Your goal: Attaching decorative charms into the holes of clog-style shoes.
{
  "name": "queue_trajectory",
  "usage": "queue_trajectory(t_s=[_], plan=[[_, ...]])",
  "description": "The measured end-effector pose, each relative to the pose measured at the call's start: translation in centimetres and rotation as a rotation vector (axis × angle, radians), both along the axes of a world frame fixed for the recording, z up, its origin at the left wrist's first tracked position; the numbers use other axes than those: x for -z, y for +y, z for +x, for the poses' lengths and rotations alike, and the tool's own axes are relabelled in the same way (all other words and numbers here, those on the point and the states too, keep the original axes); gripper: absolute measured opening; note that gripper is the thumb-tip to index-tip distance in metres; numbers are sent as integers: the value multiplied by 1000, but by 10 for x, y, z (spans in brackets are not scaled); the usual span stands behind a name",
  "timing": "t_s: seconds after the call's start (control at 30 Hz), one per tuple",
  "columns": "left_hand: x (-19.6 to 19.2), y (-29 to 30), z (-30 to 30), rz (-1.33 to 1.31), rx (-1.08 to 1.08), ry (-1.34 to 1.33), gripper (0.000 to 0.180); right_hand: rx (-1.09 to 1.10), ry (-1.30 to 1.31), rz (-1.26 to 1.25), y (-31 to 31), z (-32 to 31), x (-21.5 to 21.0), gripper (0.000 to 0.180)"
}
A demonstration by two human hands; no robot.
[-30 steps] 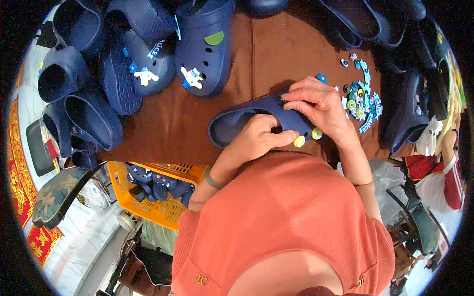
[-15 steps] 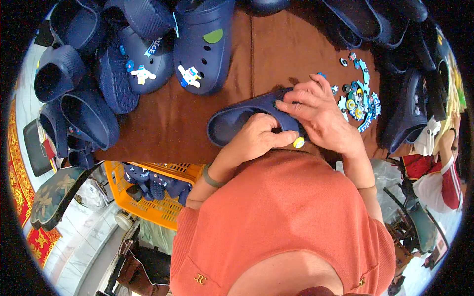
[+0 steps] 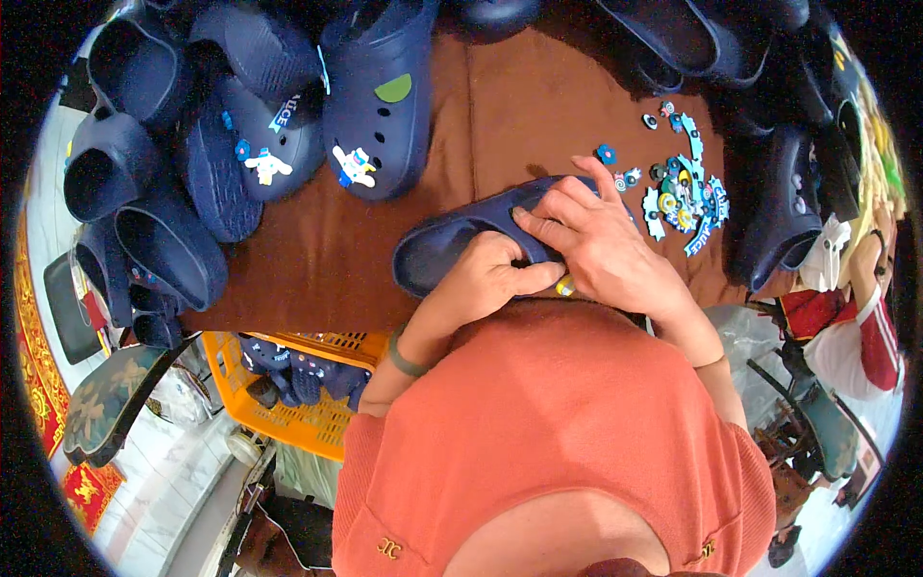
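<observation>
A navy clog lies sideways on the brown cloth, close against my body. My left hand grips it, fingers curled into the opening and thumb along its near side. At the thumb's tip sits a small yellow charm, partly covered. My right hand is bent over the clog's front part, gripping it, with one finger raised. Its palm hides much of the toe. Beyond that hand lies a pile of shoe charms in blue, white and yellow, with a blue flower charm apart from it.
Decorated navy clogs stand at the far left, beside several plain ones. More dark clogs line the right side. Below the table's left edge is an orange basket holding clogs. Another person's arm shows at the far right.
My right hand has shifted slightly left and closed in on the clog's side, covering more of the yellow charm. My left hand keeps its grip inside the clog.
</observation>
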State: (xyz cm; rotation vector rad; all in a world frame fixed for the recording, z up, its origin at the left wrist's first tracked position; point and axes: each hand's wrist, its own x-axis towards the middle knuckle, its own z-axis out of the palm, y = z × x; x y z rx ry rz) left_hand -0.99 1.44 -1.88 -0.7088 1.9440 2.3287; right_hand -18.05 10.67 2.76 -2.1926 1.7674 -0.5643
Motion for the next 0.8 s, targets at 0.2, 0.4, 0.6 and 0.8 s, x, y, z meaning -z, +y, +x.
queue_trajectory(t_s=[0.2,0.4,0.6,0.8], plan=[[-6,-1,0,-87,-101,52,26,27,-306,44,-2,-24,17,34],[-16,-3,-2,-64,-131,18,26,38,-295,41,-5,-28,6,31],[-15,-5,1,-59,-46,-42,24,-78,-67,42,-12,-19,-7,37],[-16,1,-3,-29,-142,27,24,-22,-121,61,-5,-27,-2,38]])
